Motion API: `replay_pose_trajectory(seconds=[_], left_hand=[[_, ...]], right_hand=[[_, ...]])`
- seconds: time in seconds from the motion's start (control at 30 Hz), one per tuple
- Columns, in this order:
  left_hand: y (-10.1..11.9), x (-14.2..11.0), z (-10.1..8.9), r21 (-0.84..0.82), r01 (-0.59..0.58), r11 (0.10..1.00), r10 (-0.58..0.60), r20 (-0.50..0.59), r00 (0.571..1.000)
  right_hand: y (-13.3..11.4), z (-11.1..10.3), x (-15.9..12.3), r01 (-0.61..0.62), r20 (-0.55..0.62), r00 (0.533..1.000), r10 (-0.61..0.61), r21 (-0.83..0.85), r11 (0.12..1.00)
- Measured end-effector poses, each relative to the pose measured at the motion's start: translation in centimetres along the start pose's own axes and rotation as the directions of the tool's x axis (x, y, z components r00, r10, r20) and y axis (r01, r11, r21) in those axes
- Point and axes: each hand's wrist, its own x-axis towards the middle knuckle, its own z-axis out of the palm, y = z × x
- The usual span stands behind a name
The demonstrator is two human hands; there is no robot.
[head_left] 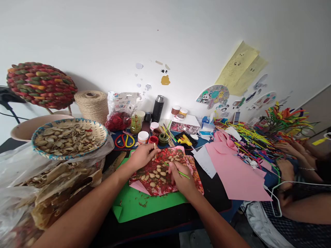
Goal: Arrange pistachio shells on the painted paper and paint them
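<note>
My left hand [142, 156] is closed at the upper left of a paint-smeared red sheet [139, 177], pinching a short pale wooden stick [155, 147]. My right hand [181, 176] grips a thin green-handled paintbrush [185, 175]; its tip points toward the sheet's middle and is partly hidden by the fingers. Several peanuts in their shells [157, 171] lie on the sheet between and around my hands. Under the sheet is a green sheet [144, 206] with brown paint marks. Just beyond sit open jars of red paint [153, 140] and dark green paint [163, 139].
At left, a woven basket [69, 156] holds peanut shells beside plastic and brown paper. Scissors [124, 141], a twine spool [91, 105], a black flask [158, 108] and a yellow glue gun [184, 140] stand behind. Pink paper [240, 175] and another person's arms [287, 172] are at right.
</note>
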Motion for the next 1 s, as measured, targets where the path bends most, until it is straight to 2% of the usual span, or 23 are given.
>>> replay_pose_trajectory(seconds=[0.2,0.5,0.73,1.0], left_hand=[[-0.13,0.00,0.07,-0.007,0.006,1.000,-0.006,0.001,1.000],[-0.16,-0.01,0.02,-0.017,0.018,1.000,-0.018,0.012,1.000],[-0.22,0.01,0.19,0.025,-0.007,1.000,0.008,-0.055,0.998],[-0.21,-0.03,0.11,0.060,-0.018,0.998,0.020,-0.022,1.000]], right_hand=[[-0.13,0.00,-0.13,-0.010,0.011,1.000,0.009,0.053,0.999],[0.03,-0.47,-0.44,0.003,0.028,1.000,-0.003,-0.003,1.000],[-0.12,-0.54,-0.55,0.011,0.025,1.000,-0.010,-0.025,1.000],[0.25,-0.81,-0.46,0.001,0.001,1.000,-0.001,-0.024,1.000]])
